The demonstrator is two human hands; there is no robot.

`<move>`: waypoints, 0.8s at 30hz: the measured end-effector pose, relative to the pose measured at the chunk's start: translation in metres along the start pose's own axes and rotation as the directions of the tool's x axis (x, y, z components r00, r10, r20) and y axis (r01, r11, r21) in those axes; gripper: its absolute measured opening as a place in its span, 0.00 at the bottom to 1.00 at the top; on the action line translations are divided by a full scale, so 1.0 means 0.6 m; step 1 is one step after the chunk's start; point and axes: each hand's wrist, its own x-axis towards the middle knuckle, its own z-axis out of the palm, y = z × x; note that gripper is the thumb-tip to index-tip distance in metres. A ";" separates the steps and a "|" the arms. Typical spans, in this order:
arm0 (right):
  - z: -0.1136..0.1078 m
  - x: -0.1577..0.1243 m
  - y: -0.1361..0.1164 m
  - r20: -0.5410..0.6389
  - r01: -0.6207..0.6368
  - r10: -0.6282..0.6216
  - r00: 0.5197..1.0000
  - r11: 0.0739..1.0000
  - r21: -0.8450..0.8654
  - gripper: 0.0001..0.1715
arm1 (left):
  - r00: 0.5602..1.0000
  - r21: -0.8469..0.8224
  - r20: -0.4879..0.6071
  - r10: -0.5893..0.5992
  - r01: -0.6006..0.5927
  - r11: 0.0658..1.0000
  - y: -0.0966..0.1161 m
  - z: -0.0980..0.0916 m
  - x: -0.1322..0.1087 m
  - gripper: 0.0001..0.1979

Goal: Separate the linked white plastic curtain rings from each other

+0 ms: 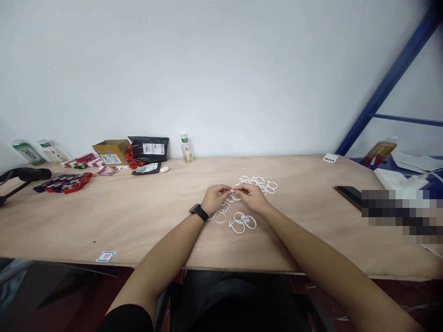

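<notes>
My left hand [215,198], with a black watch on its wrist, and my right hand [252,196] meet fingertip to fingertip above the table. Both are pinched on a small white piece [233,190], mostly covered by the fingers; it looks like part of a white ring. Behind and to the right of my right hand lies a heap of white rings [259,180]. More white rings [220,216] rest just below my left hand. Nearer to me, a small linked group of white rings [238,226] lies flat on the wood.
The wooden table [138,230] bears a bottle [187,148], black parcels [148,148], an open cardboard box [111,152] and red-and-blue packets [65,183] at the left. A phone [349,196] and a white charger [330,158] lie at the right.
</notes>
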 end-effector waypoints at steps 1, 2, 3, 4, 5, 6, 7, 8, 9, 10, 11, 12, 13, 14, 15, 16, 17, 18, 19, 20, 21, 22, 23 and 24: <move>0.000 0.000 -0.001 -0.004 0.003 -0.003 1.000 1.000 -0.011 0.12 | 1.000 -0.029 -0.004 -0.018 0.018 0.999 0.001 0.001 -0.001 0.12; 0.000 -0.001 -0.002 -0.011 0.004 -0.004 1.000 1.000 -0.024 0.11 | 0.999 -0.051 -0.007 -0.032 0.031 0.998 0.002 0.002 -0.001 0.13; 0.000 -0.001 -0.003 -0.015 0.006 -0.007 1.000 0.999 -0.039 0.11 | 0.999 -0.064 -0.010 -0.041 0.040 0.997 0.003 0.003 -0.002 0.14; 0.000 -0.001 -0.004 -0.017 0.010 -0.011 1.000 0.999 -0.053 0.10 | 0.999 -0.068 -0.017 -0.046 0.045 0.997 0.004 0.004 -0.002 0.14; 0.000 -0.001 -0.005 -0.018 0.013 -0.014 1.000 0.998 -0.065 0.10 | 0.999 -0.065 -0.026 -0.048 0.046 0.997 0.004 0.004 -0.002 0.14; 0.000 -0.001 -0.006 -0.018 0.016 -0.018 1.000 0.997 -0.076 0.10 | 0.998 -0.058 -0.034 -0.048 0.046 0.997 0.004 0.004 -0.002 0.14; 0.000 -0.001 -0.008 -0.019 0.019 -0.021 1.000 0.996 -0.088 0.10 | 0.998 -0.047 -0.043 -0.043 0.041 0.998 0.003 0.004 -0.002 0.14; 0.000 -0.002 -0.009 -0.019 0.023 -0.025 1.000 0.995 -0.101 0.10 | 0.998 -0.029 -0.051 -0.032 0.030 0.999 0.002 0.004 -0.002 0.13; 0.000 -0.002 -0.010 -0.020 0.027 -0.029 0.999 0.993 -0.113 0.10 | 0.998 -0.003 -0.056 -0.013 0.013 1.000 0.001 0.004 -0.002 0.12; 0.001 -0.002 -0.012 -0.018 0.032 -0.034 0.999 0.992 -0.123 0.10 | 0.998 0.030 -0.061 0.010 -0.008 1.000 -0.001 0.003 -0.002 0.11; 0.001 -0.003 -0.013 -0.012 0.037 -0.039 0.999 0.991 -0.130 0.10 | 0.997 0.065 -0.066 0.033 -0.028 0.997 -0.003 0.003 -0.001 0.11; 0.001 -0.003 -0.015 -0.004 0.043 -0.043 0.999 0.990 -0.134 0.10 | 0.996 0.094 -0.074 0.052 -0.045 0.995 -0.004 0.002 -0.001 0.10; 0.002 -0.004 -0.016 0.005 0.046 -0.046 0.999 0.990 -0.135 0.10 | 0.995 0.110 -0.080 0.064 -0.055 0.992 -0.006 0.002 -0.001 0.10; 0.002 -0.004 -0.016 0.013 0.047 -0.046 0.999 0.990 -0.134 0.10 | 0.994 0.109 -0.085 0.067 -0.058 0.992 -0.006 0.002 0.000 0.10; 0.002 -0.004 -0.016 0.022 0.047 -0.044 0.999 0.991 -0.128 0.11 | 0.994 0.094 -0.088 0.064 -0.056 0.994 -0.006 0.002 0.000 0.11; 0.002 -0.005 -0.015 0.029 0.044 -0.041 0.999 0.992 -0.115 0.11 | 0.994 0.072 -0.090 0.057 -0.050 0.996 -0.006 0.002 0.000 0.11; 0.003 -0.005 -0.013 0.033 0.038 -0.035 0.999 0.995 -0.094 0.11 | 0.995 0.047 -0.091 0.047 -0.043 0.998 -0.005 0.002 0.001 0.11; 0.003 -0.005 -0.011 0.034 0.028 -0.026 0.999 0.997 -0.069 0.12 | 0.995 0.023 -0.089 0.037 -0.035 0.999 -0.003 0.002 0.001 0.10; 0.004 -0.005 -0.008 0.029 0.015 -0.014 0.999 0.999 -0.045 0.12 | 0.996 0.004 -0.085 0.031 -0.030 1.000 -0.002 0.002 0.001 0.10; 0.004 -0.005 -0.006 0.022 0.001 0.000 1.000 1.000 -0.027 0.12 | 0.996 -0.007 -0.081 0.028 -0.029 1.000 0.000 0.002 0.000 0.09; 0.005 -0.004 -0.004 0.014 -0.013 0.014 1.000 1.000 -0.017 0.12 | 0.997 -0.011 -0.077 0.030 -0.031 0.999 0.002 0.002 0.000 0.08; 0.005 -0.004 -0.002 0.009 -0.025 0.025 1.000 1.000 -0.011 0.12 | 0.997 -0.009 -0.074 0.035 -0.036 0.999 0.004 0.002 0.000 0.08; 0.005 -0.003 -0.001 0.013 -0.034 0.034 0.999 0.999 -0.008 0.12 | 0.997 -0.001 -0.071 0.043 -0.043 0.999 0.006 0.002 -0.001 0.08; 0.004 -0.002 -0.001 0.023 -0.040 0.040 0.999 0.999 -0.004 0.12 | 0.996 0.011 -0.071 0.053 -0.052 0.999 0.007 0.001 -0.002 0.08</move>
